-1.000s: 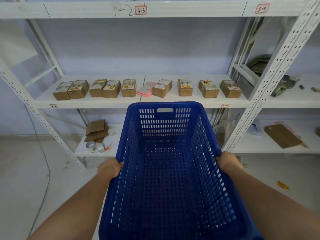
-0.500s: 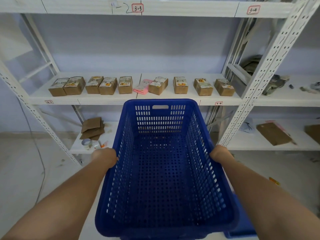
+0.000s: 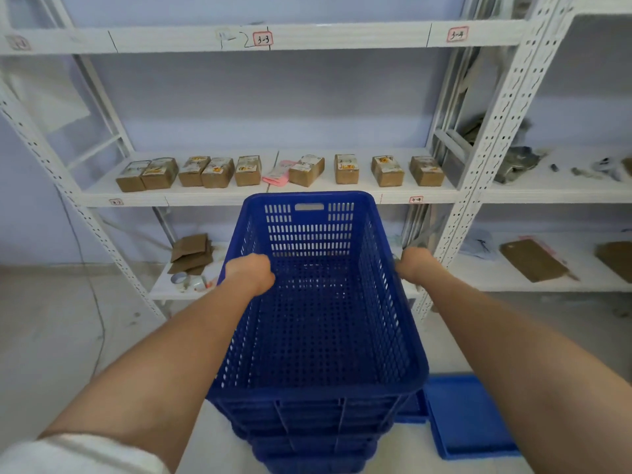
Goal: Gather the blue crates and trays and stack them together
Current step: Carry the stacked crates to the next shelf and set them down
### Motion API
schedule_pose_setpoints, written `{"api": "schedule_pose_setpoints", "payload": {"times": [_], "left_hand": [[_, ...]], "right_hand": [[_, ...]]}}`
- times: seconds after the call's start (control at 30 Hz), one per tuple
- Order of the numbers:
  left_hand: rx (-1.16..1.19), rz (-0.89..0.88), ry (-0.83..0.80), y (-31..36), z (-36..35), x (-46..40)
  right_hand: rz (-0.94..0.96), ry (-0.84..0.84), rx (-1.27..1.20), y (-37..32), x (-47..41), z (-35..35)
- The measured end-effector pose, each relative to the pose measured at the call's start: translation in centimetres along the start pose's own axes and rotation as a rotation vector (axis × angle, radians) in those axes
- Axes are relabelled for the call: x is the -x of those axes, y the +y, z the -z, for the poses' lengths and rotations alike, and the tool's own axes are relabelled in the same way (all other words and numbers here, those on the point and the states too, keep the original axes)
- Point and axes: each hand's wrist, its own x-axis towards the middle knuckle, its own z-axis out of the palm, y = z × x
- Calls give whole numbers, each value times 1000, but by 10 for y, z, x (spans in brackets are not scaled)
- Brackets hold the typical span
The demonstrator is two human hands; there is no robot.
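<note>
A deep blue perforated crate (image 3: 318, 323) is held out in front of me, open side up and empty. My left hand (image 3: 249, 273) grips its left rim and my right hand (image 3: 415, 265) grips its right rim, both about halfway along. Below its near end more blue ribbed crate walls (image 3: 314, 439) show, as of a stack beneath; whether they touch is unclear. A lighter blue flat tray (image 3: 468, 419) lies on the white surface at the lower right, partly hidden by my right forearm.
White metal shelving (image 3: 492, 138) stands ahead. Its middle shelf holds several small brown boxes (image 3: 219, 171) and a pink packet (image 3: 278, 172). The low shelf has cardboard pieces (image 3: 191, 253) and tape rolls (image 3: 186, 280); more cardboard (image 3: 531, 260) lies at the right.
The crate has moved away from me and down; its near end now shows over other blue crate walls. The blue tray at the lower right has come into view.
</note>
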Motion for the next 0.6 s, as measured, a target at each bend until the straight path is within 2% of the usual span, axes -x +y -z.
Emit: {"api": "schedule_pose_setpoints", "payload": {"times": [0.4, 0.6], "left_hand": [[110, -228, -74, 49, -2, 22], [182, -263, -63, 50, -4, 13]], "right_hand": [[-18, -25, 63, 8, 53, 11], [-11, 1, 62, 19, 62, 6]]}}
